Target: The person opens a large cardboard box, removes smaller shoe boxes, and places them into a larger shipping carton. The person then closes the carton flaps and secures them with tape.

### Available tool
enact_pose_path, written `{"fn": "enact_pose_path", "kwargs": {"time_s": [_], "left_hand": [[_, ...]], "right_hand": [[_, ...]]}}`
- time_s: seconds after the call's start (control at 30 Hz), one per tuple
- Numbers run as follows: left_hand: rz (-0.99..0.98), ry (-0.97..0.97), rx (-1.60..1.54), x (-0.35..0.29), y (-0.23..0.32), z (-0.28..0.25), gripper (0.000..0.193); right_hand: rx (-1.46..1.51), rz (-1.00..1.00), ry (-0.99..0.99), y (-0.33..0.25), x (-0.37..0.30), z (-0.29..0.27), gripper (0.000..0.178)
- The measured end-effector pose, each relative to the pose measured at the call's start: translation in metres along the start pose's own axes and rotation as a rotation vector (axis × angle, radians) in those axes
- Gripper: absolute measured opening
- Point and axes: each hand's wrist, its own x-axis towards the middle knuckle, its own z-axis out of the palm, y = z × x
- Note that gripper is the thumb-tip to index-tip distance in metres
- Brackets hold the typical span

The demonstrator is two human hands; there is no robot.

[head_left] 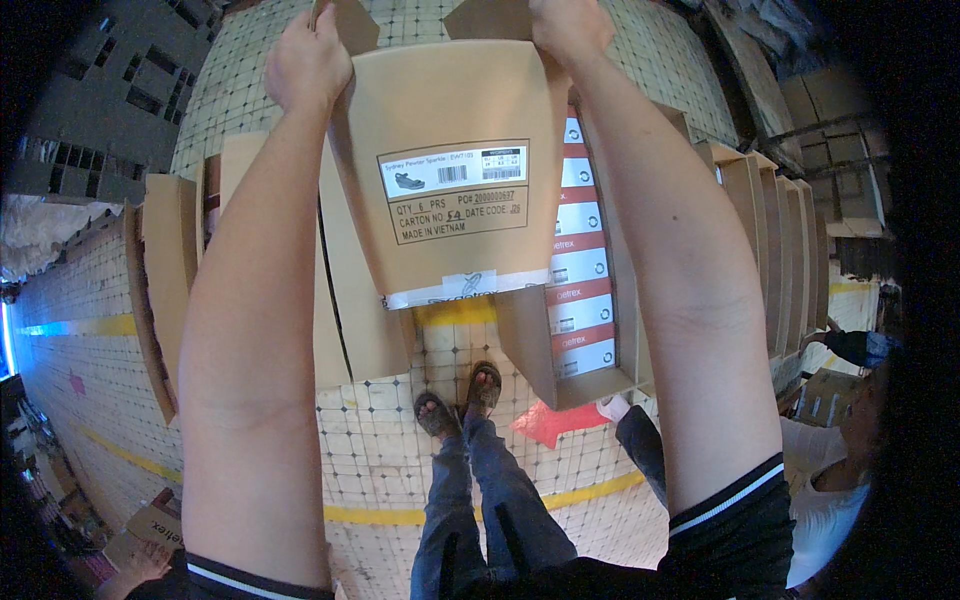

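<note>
A brown cardboard carton (450,100) with a printed label and a strip of tape along its near bottom edge is in front of me, between my outstretched arms. At its far left corner, my left hand (310,62) is closed on a raised flap. My right hand (573,32) grips the far right corner, its fingers partly hidden by the carton and cut by the frame's top edge. Two flaps stand up at the far end. The inside of the carton is out of sight.
An open carton (540,350) with a column of white and red shoe boxes (578,267) stands on the right. Another person's hand (613,408) touches its near edge. More cartons (366,250) are on the left, and open ones (765,230) line the far right.
</note>
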Motion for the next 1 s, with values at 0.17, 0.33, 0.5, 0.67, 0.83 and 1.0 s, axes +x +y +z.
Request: {"fn": "enact_pose_path", "kwargs": {"time_s": [0.17,0.33,0.5,0.67,0.83,1.0], "left_hand": [[-0.031,-0.061,-0.008,-0.007,0.005,-0.008,0.046],[-0.061,-0.087,-0.002,-0.016,0.013,-0.023,0.041],[-0.072,-0.164,0.0,-0.022,0.008,-0.026,0.04],[0.074,-0.281,-0.056,-0.092,-0.028,-0.017,0.04],[-0.146,-0.573,-0.213,-0.281,-0.076,-0.026,0.058],[-0.29,-0.821,-0.144,-0.389,-0.094,-0.024,0.066]], "right_hand": [[0.053,-0.034,-0.018,-0.005,-0.003,-0.009,0.053],[0.083,-0.054,-0.108,-0.009,-0.009,-0.021,0.049],[0.068,-0.01,-0.159,-0.009,-0.011,-0.018,0.05],[0.08,-0.12,-0.221,0.035,-0.08,-0.003,0.037],[0.329,0.249,-0.615,0.117,-0.301,0.008,0.038],[0.532,0.509,-1.16,0.104,-0.483,-0.01,0.034]]}}
